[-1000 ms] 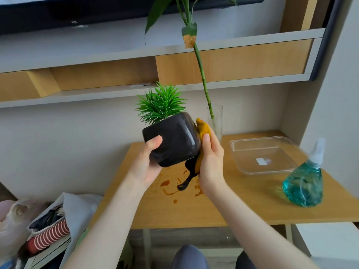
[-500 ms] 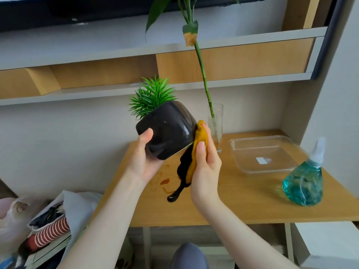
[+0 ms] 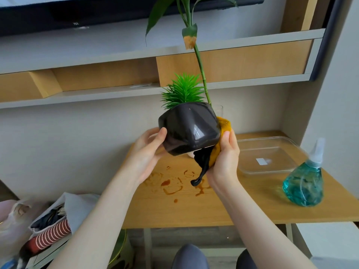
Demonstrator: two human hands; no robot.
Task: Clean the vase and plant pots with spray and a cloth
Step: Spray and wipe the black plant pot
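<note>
I hold the glossy black pot tilted in the air above the counter, my left hand curled round its side. My right hand grips the yellow cloth, fingers clamped, against the other side. That slick glaze could slide through my left grip. The glass vase stands just behind, easy to knock.

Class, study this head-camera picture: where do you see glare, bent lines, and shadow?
Head view: white glare streaks on the glossy black faceted plant pot; the wide lens bows the grey shelf edges; the teal glass spray bottle casts a soft shadow on the wooden table.
</note>
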